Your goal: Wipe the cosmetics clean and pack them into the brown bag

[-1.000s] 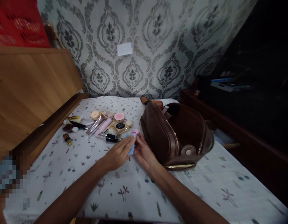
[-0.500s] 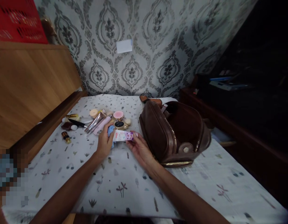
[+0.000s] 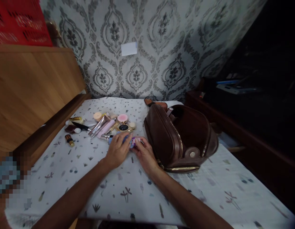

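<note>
My right hand (image 3: 145, 155) pinches one end of a small white and purple tube (image 3: 137, 140), just left of the bag. My left hand (image 3: 118, 149) is curled over the rest of the tube, its fingers closed on what looks like a light blue cloth (image 3: 125, 138). Most of the tube and cloth is hidden under those fingers. Just behind lie a pink tube (image 3: 106, 128), a shiny silver-pink tube (image 3: 98, 126), a pink round compact (image 3: 122, 118) and a black-topped compact (image 3: 124, 127). The brown leather bag (image 3: 163, 140) gapes open beside my right hand.
A small dark bottle with a gold part (image 3: 69, 140), a black pencil-like item (image 3: 80, 126) and a dark red bottle (image 3: 71, 128) lie at the left. A wooden panel (image 3: 37, 82) borders the patterned tablecloth (image 3: 123, 206); a patterned wall (image 3: 149, 63) stands behind.
My left hand has slid right along the tube with the blue cloth, covering most of its white printed face. My right hand stays at the tube's end. The view has shifted slightly.
</note>
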The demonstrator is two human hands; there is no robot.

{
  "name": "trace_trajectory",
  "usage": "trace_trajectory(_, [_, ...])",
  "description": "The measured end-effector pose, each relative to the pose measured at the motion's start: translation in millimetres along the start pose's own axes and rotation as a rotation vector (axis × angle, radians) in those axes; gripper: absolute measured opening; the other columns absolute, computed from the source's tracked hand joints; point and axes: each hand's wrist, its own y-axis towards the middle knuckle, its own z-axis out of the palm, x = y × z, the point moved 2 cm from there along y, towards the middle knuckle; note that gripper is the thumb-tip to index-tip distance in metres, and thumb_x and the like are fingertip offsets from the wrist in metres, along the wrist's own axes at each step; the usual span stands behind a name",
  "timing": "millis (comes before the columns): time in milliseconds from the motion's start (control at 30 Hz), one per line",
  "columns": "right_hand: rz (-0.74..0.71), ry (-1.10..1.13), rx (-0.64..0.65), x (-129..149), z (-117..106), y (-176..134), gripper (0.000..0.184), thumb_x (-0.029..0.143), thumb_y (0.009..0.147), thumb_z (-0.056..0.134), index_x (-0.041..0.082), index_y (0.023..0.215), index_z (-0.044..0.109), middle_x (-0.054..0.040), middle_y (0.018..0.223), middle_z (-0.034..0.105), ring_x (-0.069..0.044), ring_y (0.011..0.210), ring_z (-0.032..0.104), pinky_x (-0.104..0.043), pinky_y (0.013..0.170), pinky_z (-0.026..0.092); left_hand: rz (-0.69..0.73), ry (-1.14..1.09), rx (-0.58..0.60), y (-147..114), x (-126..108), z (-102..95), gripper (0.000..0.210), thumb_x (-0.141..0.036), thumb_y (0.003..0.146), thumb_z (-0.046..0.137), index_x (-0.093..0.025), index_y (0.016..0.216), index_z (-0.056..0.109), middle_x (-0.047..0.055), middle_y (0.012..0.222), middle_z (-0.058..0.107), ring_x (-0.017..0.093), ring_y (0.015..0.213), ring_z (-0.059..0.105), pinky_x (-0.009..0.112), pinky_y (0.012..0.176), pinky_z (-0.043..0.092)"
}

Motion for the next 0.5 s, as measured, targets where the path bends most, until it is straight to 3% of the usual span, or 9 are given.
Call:
trace_trajectory(100, [-0.051,-0.046,-0.025,3,0,-1,0.036,0.046,0.066,0.086,0.021,0.082,0.066,0.0025,0.084,0.065,-0.014,0.08,0.061,-0.027,0.074,0.054,-0.214,-0.029,0.011,1,20,-2.3,0.044,-0.029,0.1,0.044,-0.02,0.143,0.049,0.018,0.136,0.053,0.031,0.129,0.048,0.051,0.107,0.04])
trace_trajectory(200, [-0.094,-0.074,-0.036,4,-1,-1,0.036,0.048,0.067,0.085,0.022,0.083,0.066,0.0017,0.087,0.065,-0.015,0.083,0.061,-0.029,0.074,0.055,-0.386,-0.26,0.03,3,31,-4.5,0.048,-0.037,0.099,0.047,-0.019,0.144,0.044,0.016,0.14,0.053,0.029,0.133,0.047,0.048,0.11,0.039])
trace_trajectory(333, [-0.127,-0.121,-0.024,5,0,-1,0.037,0.051,0.068,0.083,0.022,0.085,0.066,0.001,0.087,0.064,-0.016,0.084,0.061,-0.03,0.075,0.056,-0.588,-0.591,0.02,5,34,-5.9,0.043,-0.041,0.095,0.055,-0.019,0.132,0.054,0.012,0.13,0.063,0.025,0.12,0.058,0.041,0.105,0.043])
trace_trajectory(500, [-0.19,-0.313,0.008,7,-2,-2,0.041,0.054,0.071,0.08,0.023,0.095,0.068,-0.0013,0.09,0.066,-0.017,0.08,0.06,-0.029,0.068,0.055,-0.916,-0.997,-0.126,6,37,-6.2,0.045,-0.049,0.081,0.071,-0.018,0.113,0.067,0.006,0.112,0.07,0.023,0.104,0.063,0.033,0.094,0.048])
